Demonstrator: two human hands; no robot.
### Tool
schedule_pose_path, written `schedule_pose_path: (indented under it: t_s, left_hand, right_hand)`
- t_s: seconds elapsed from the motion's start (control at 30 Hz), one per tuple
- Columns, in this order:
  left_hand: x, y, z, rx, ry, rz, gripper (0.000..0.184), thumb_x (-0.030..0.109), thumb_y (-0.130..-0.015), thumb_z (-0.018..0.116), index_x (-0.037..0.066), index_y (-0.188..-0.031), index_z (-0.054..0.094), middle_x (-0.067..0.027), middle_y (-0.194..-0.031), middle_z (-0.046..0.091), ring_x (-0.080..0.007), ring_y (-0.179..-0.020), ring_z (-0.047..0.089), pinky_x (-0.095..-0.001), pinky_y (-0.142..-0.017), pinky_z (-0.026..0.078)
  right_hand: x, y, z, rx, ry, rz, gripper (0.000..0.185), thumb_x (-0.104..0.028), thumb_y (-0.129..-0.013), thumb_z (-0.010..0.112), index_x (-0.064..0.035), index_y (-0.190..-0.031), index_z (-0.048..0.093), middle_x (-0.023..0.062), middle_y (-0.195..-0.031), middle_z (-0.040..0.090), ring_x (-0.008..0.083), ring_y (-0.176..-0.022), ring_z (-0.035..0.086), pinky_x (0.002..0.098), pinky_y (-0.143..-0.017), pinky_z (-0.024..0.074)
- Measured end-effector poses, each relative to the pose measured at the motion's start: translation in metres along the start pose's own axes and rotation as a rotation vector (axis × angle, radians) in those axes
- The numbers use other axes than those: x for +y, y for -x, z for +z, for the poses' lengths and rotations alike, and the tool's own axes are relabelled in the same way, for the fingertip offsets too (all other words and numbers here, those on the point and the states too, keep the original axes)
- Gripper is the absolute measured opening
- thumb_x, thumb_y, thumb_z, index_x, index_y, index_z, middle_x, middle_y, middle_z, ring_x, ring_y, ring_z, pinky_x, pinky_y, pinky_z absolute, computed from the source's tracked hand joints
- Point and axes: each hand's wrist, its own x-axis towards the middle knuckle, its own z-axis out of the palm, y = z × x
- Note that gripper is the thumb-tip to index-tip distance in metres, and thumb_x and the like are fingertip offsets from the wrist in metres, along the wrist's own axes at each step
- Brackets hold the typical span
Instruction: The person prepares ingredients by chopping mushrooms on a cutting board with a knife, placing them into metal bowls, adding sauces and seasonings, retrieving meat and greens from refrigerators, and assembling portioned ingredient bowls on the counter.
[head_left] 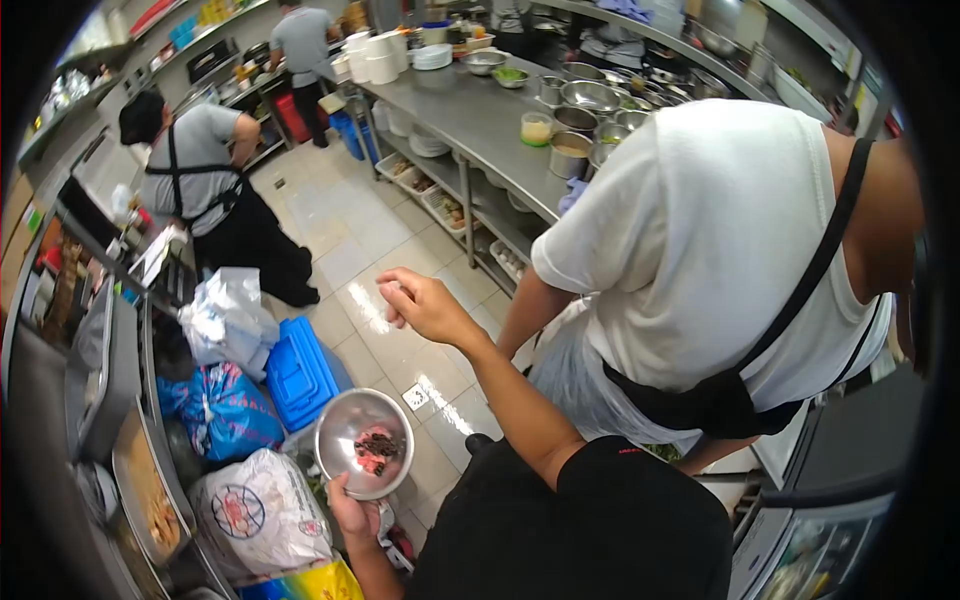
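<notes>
My left hand [354,514] grips the near rim of a round metal mixing bowl [338,435], with the thumb over the edge. In the bowl lies a small heap of pinkish-red and dark food [377,452], its kind too small to tell. My right hand [432,306] is raised in front of me, above the tiled floor and away from the bowl. Its fingers are curled in together, and I see nothing held in them. Just left of the bowl are a blue lidded bin [303,372] and a white printed plastic bag [262,508].
A co-worker in a white shirt [690,240] stands close on my right. Another person in a dark apron [215,190] bends at the left counter. A long steel table [455,110] carries pots and bowls. Blue bag [225,410] and trays [150,480] line the left side.
</notes>
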Motion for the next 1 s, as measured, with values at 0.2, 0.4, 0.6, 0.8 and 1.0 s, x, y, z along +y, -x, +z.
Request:
schedule_pose_path:
  t_s: [0.2, 0.4, 0.6, 0.8, 1.0]
  left_hand:
    - [-0.024, -0.044, -0.007, 0.056, -0.111, -0.122, 0.036, 0.034, -0.09, 0.039, 0.002, -0.094, 0.056, -0.0117, -0.075, 0.062, -0.0236, -0.062, 0.061, -0.034, -0.048, 0.047]
    - [-0.018, -0.096, 0.027, 0.068, -0.09, -0.149, 0.036, 0.033, -0.09, 0.039, 0.001, -0.097, 0.055, -0.011, -0.079, 0.062, -0.0237, -0.064, 0.06, -0.0371, -0.051, 0.048]
    - [-0.015, -0.207, 0.033, -0.112, -0.091, -0.125, 0.054, 0.031, -0.085, 0.042, 0.0, -0.13, 0.042, -0.0156, -0.128, 0.051, -0.0302, -0.116, 0.052, -0.0461, -0.096, 0.044]
    - [-0.001, -0.343, 0.106, -0.207, -0.146, -0.206, 0.055, 0.03, -0.085, 0.043, 0.0, -0.131, 0.041, -0.0154, -0.129, 0.05, -0.0301, -0.116, 0.051, -0.0467, -0.097, 0.043]
    - [-0.006, -0.461, 0.222, -0.238, -0.296, -0.189, 0.051, 0.031, -0.087, 0.042, 0.001, -0.129, 0.042, -0.0129, -0.125, 0.052, -0.0258, -0.11, 0.055, -0.0406, -0.084, 0.049]
  right_hand:
    - [0.098, -0.048, -0.068, 0.456, 0.298, -0.308, 0.02, -0.017, -0.095, 0.044, -0.0011, -0.088, 0.054, 0.0077, -0.08, 0.059, 0.0111, -0.061, 0.056, 0.0277, -0.059, 0.0462]
    - [0.091, -0.085, -0.127, 0.951, 0.285, -0.108, 0.02, -0.012, -0.084, 0.061, -0.006, -0.071, 0.047, 0.0012, -0.062, 0.046, 0.0108, -0.055, 0.043, 0.0266, -0.052, 0.0374]
    - [0.089, -0.137, -0.232, 1.017, 0.167, -0.202, 0.013, -0.003, -0.081, 0.063, -0.0056, -0.078, 0.05, -0.0053, -0.064, 0.048, 0.0015, -0.056, 0.045, 0.0193, -0.048, 0.0366]
    - [0.04, -0.125, -0.42, 1.015, 0.782, -0.034, 0.02, -0.007, -0.08, 0.061, -0.0037, -0.099, 0.063, 0.0057, -0.078, 0.064, 0.0131, -0.067, 0.059, 0.0277, -0.062, 0.0472]
    - [0.016, -0.073, -0.583, 1.108, 1.203, 0.307, 0.023, -0.012, -0.079, 0.058, -0.0033, -0.1, 0.065, 0.0157, -0.088, 0.066, 0.0278, -0.08, 0.064, 0.0355, -0.072, 0.0493]
